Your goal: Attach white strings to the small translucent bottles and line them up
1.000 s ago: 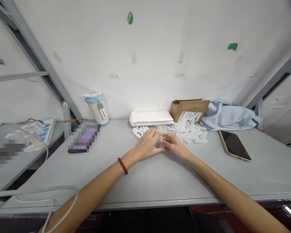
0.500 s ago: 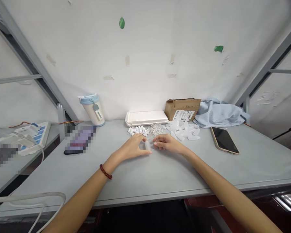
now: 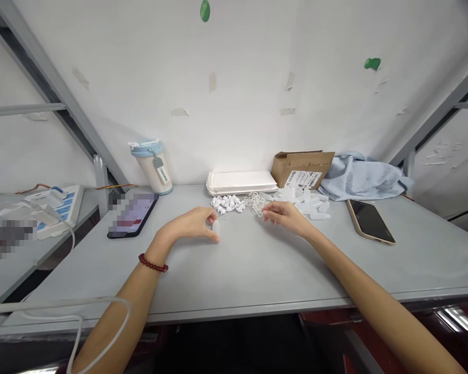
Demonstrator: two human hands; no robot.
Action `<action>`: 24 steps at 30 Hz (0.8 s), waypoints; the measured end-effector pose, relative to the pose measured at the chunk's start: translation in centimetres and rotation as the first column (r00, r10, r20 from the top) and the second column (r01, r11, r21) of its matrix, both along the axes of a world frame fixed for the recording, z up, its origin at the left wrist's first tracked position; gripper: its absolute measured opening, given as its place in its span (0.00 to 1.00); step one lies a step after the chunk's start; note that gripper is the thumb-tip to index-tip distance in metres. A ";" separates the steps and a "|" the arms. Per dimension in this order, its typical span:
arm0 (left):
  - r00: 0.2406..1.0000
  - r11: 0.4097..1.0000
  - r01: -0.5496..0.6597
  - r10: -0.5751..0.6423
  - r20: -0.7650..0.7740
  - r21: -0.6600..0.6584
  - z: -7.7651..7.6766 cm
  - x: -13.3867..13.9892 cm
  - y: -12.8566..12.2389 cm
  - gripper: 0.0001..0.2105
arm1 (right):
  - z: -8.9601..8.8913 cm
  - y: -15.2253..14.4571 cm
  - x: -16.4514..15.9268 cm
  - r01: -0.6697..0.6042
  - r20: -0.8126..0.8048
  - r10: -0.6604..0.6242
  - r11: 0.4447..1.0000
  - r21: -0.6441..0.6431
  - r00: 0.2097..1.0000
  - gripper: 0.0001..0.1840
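Note:
Between thumb and fingers of my left hand [image 3: 193, 224] is a small translucent plastic tube-like piece [image 3: 216, 227], held upright just above the grey table. My right hand [image 3: 284, 215] has its fingers curled together at the near edge of a heap of thin white loops [image 3: 255, 201]; whether something small is in them is hidden. Left of the loops lies a pile of small white caps [image 3: 228, 203]. Several flat translucent plastic pieces [image 3: 317, 209] are heaped behind and to the right of my right hand.
At the back stand white stacked trays [image 3: 242, 182], a cardboard box [image 3: 302, 169] and a crumpled blue cloth [image 3: 362, 176]. A tumbler [image 3: 154, 169] and a phone [image 3: 134, 215] are at the left, another phone [image 3: 370, 222] at the right. A white cable [image 3: 101, 299] crosses the front left.
My hands have moved apart: the left went left with the translucent piece, the right shifted slightly right and away toward the loops. The camera view has tilted down a little.

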State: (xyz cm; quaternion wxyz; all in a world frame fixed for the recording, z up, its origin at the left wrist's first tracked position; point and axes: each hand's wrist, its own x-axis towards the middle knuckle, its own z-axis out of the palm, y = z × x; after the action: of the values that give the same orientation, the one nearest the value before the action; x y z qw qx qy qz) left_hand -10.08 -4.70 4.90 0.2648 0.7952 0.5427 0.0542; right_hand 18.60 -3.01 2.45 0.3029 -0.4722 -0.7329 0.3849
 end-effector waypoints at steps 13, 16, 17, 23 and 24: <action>0.998 0.999 0.010 -0.013 -0.067 -0.051 -0.5 0.4 0.0 0.32 | -0.1 0.2 0.4 0.043 -0.017 -0.042 0.998 0.048 0.999 0.15; 0.998 0.999 0.009 -0.011 -0.057 -0.041 -0.6 0.4 0.0 0.33 | -0.1 0.3 0.5 0.047 -0.019 -0.046 0.998 0.048 0.999 0.15; 0.999 0.999 0.010 -0.012 -0.050 -0.041 -0.7 0.4 0.0 0.34 | -0.1 0.4 0.6 0.050 -0.020 -0.049 0.998 0.048 0.999 0.15; 0.999 0.999 0.015 -0.018 -0.047 -0.048 -1.2 0.1 0.4 0.35 | -0.2 0.4 0.6 0.053 -0.024 -0.051 0.997 0.049 0.998 0.14; 0.998 0.999 0.022 -0.024 -0.051 -0.050 -1.3 0.0 0.5 0.35 | -0.2 0.4 0.6 0.053 -0.024 -0.052 0.997 0.049 0.998 0.14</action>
State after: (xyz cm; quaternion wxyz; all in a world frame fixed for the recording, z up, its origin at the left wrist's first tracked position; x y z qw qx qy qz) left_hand -10.05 -4.22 3.64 0.2706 0.7958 0.5415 0.0172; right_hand 19.22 -2.59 2.29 0.3328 -0.4793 -0.7261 0.3638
